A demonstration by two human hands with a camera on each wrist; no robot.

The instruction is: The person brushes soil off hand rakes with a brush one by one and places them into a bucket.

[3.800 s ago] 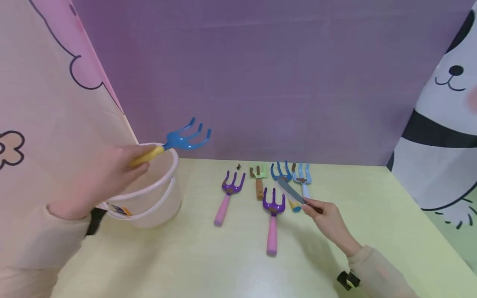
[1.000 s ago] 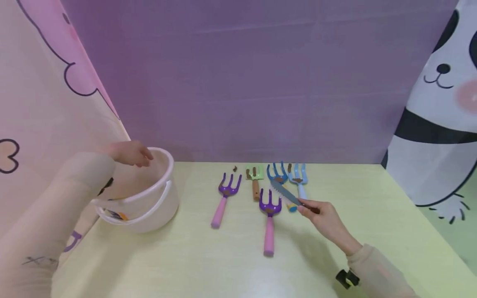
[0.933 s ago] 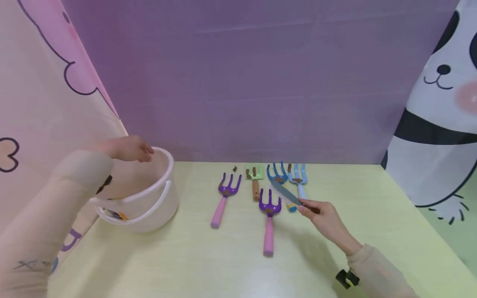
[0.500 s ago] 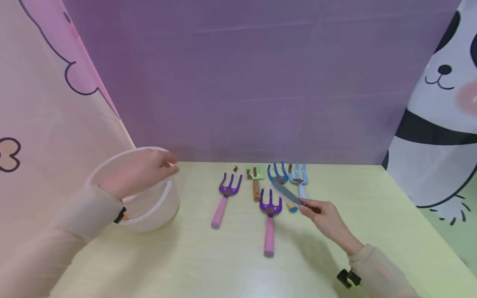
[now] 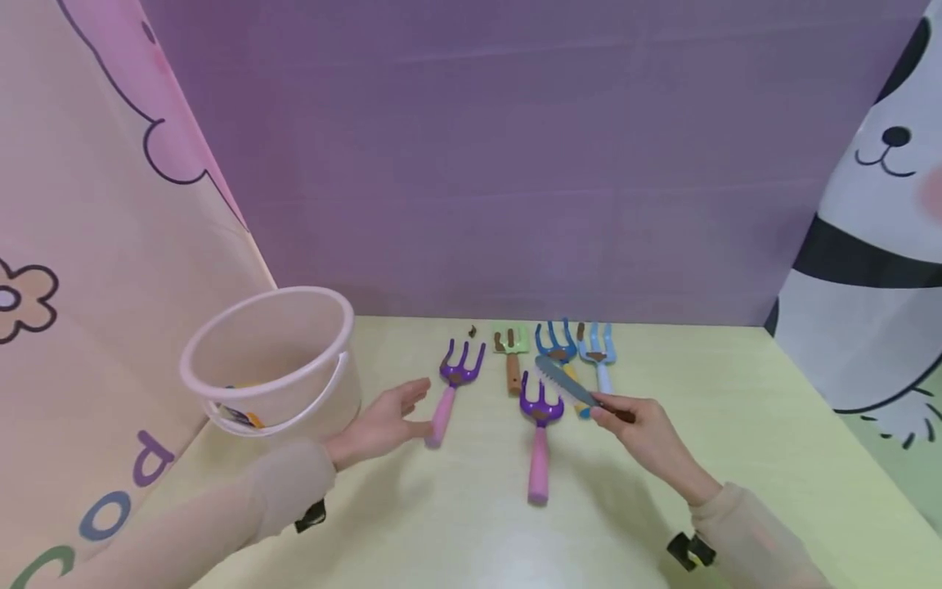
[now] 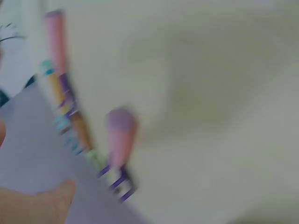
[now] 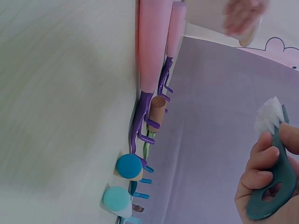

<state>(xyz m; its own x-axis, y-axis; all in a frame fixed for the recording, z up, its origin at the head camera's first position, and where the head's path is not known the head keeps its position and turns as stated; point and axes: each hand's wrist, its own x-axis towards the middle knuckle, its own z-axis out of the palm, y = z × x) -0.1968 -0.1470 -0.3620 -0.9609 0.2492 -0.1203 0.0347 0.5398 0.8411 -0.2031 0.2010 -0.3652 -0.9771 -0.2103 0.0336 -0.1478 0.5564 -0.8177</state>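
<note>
My left hand (image 5: 386,421), fingers extended and nothing in it, reaches beside the pink handle of the left purple hand fork (image 5: 458,374); contact cannot be told. In my right hand (image 5: 648,433) I grip a teal brush (image 7: 283,161) with white bristles, clearest in the right wrist view. Below the brush in the head view lie a second purple fork (image 5: 539,458) and a dark blue fork (image 5: 557,350) with a yellow handle. Next to these are a light blue fork (image 5: 597,356) and a green fork (image 5: 513,372) with a brown handle. Brown smears mark the forks' heads.
A pale pink bucket (image 5: 324,401) stands at the left, with something blue and yellow partly visible inside. A small brown crumb (image 5: 473,331) lies near the table's back edge. A purple backdrop (image 5: 478,164) rises behind.
Earlier my left hand held a blue fork with a yellow handle by the bucket. It then hung over the bucket without it and moved right to the left purple fork. My right hand stayed put.
</note>
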